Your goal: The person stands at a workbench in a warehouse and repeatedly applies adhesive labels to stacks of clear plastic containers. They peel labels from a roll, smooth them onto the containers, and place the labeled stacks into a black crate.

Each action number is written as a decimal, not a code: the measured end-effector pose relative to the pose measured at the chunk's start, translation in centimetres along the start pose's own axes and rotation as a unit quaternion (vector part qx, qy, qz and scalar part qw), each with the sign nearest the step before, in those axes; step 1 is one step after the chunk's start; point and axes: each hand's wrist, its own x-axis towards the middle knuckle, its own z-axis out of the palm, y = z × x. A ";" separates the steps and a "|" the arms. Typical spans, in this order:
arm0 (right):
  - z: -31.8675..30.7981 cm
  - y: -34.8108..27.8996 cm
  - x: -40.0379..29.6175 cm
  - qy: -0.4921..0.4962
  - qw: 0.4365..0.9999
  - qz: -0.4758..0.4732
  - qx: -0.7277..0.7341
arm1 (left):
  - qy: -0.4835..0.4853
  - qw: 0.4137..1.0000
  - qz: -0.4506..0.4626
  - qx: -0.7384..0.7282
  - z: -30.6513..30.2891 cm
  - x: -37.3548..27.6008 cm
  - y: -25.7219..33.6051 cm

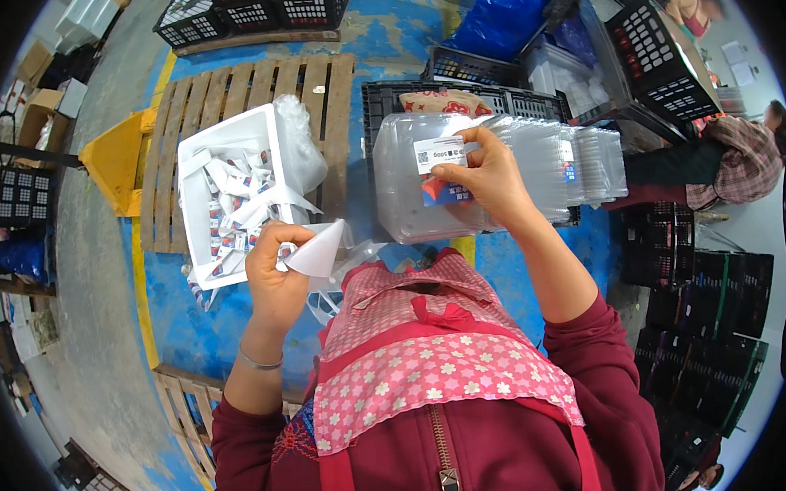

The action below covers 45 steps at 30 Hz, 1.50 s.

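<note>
Between the thumb and fingers of my left hand [275,278] is a curled piece of white paper [321,250], bent into a cone shape. My right hand [496,177] pinches the edge of a printed label [438,160], white above and blue and red below. That label lies against the end face of a clear plastic container [401,212]. Behind this face runs a long row of nested clear containers [539,164], where another label [568,161] shows. Left of them, a white foam box [186,189] holds many curled paper strips and labels [238,210].
The foam box and a clear plastic bag [303,143] are on a wooden pallet [225,87], beside a yellow metal frame [119,163]. A patterned bag [449,102] and black crates [532,108] stand behind the containers. A person [728,161] is at the right, near stacked black crates [702,296].
</note>
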 end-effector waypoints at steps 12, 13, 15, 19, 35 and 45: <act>-4.1 -0.5 -4.1 0.300 0.780 -0.084 -0.543 | 0.024 0.994 0.074 0.078 -0.5 0.0 1.0; -5.0 0.6 -4.0 0.274 0.820 -0.071 -0.497 | 0.012 0.990 0.097 0.099 -0.6 0.0 1.7; -6.2 2.1 -3.3 0.216 0.892 -0.050 -0.394 | 0.001 0.992 0.099 0.075 0.1 0.2 3.4; -7.3 1.5 -4.1 0.211 0.914 -0.121 -0.324 | 0.058 0.997 0.041 -0.023 2.7 0.6 7.0; -23.7 13.9 3.4 0.318 0.818 -0.140 -0.459 | -0.029 0.999 -0.039 -0.024 7.3 0.5 9.6; -2.3 -4.4 -6.8 -0.158 0.922 -0.349 0.062 | -0.061 0.990 -0.091 -0.090 5.8 0.2 7.4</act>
